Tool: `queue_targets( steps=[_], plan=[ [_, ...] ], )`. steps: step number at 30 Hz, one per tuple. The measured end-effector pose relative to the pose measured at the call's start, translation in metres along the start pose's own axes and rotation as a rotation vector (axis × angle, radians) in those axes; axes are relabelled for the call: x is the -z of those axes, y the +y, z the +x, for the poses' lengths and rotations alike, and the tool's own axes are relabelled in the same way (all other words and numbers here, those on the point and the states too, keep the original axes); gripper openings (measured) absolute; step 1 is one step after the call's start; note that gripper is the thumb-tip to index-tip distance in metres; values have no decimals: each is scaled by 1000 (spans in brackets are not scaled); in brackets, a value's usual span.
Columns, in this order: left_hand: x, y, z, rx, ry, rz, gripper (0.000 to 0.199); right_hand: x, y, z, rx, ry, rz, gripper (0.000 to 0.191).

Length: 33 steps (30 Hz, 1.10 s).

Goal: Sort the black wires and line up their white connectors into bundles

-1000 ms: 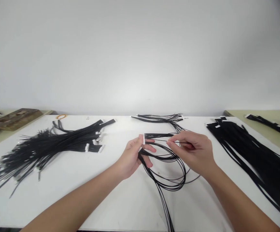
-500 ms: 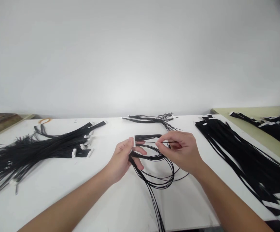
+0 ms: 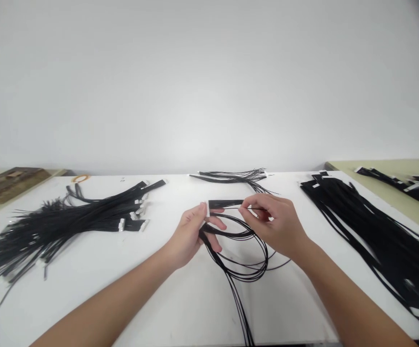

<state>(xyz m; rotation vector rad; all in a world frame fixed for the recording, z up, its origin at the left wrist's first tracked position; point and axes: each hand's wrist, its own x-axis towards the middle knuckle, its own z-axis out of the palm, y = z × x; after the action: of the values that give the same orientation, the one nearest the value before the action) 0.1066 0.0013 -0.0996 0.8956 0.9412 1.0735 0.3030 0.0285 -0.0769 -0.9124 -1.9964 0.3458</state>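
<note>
A white connector [image 3: 207, 209] with black wires running out to the right is pinched between the thumb and fingers of my left hand [image 3: 191, 231]. Looped black wires [image 3: 263, 262] pass over the lower fingers of that hand and hang down toward the table's front edge. My right hand [image 3: 276, 221], just to the right, pinches a single thin black wire between thumb and forefinger. This wire stretches toward the connector; whether its tip enters it is too small to tell.
Black wire bundles with white connectors [image 3: 68, 221] lie on the white table [image 3: 151, 299] at the left. A larger pile [image 3: 368, 226] covers the right side. Behind my hands is a smaller bundle [image 3: 227, 177]. An orange ring [image 3: 81, 178] lies at the back left.
The whole view has shifted, so the table and both hands appear slightly further right. Both hands keep their grips, with little change between them.
</note>
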Motion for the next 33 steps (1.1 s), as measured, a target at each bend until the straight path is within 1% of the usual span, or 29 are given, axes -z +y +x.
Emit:
queue_targets(
  steps=[4,7,10,13,17,22,33],
  plan=[
    [0,0,-1,35,-53,-12,44,-2,2,-2,95,-54,-12,5],
    [-1,0,-2,73,-89,-17,42,-5,5,-3,166,-45,-44,5],
    [-1,0,-2,93,-99,-34,43,-9,7,-5,193,-28,-56,5],
    [0,-1,-1,116,-94,-54,45,-12,6,-6,209,15,-50,6],
    [1,-1,0,139,-100,-58,45,-15,3,-7,212,27,-12,7],
    [2,-1,-1,132,-124,-43,45,-17,1,-8,187,21,28,7],
    [1,2,1,144,-120,72,41,-16,2,-9,162,-4,-17,8]
  ],
)
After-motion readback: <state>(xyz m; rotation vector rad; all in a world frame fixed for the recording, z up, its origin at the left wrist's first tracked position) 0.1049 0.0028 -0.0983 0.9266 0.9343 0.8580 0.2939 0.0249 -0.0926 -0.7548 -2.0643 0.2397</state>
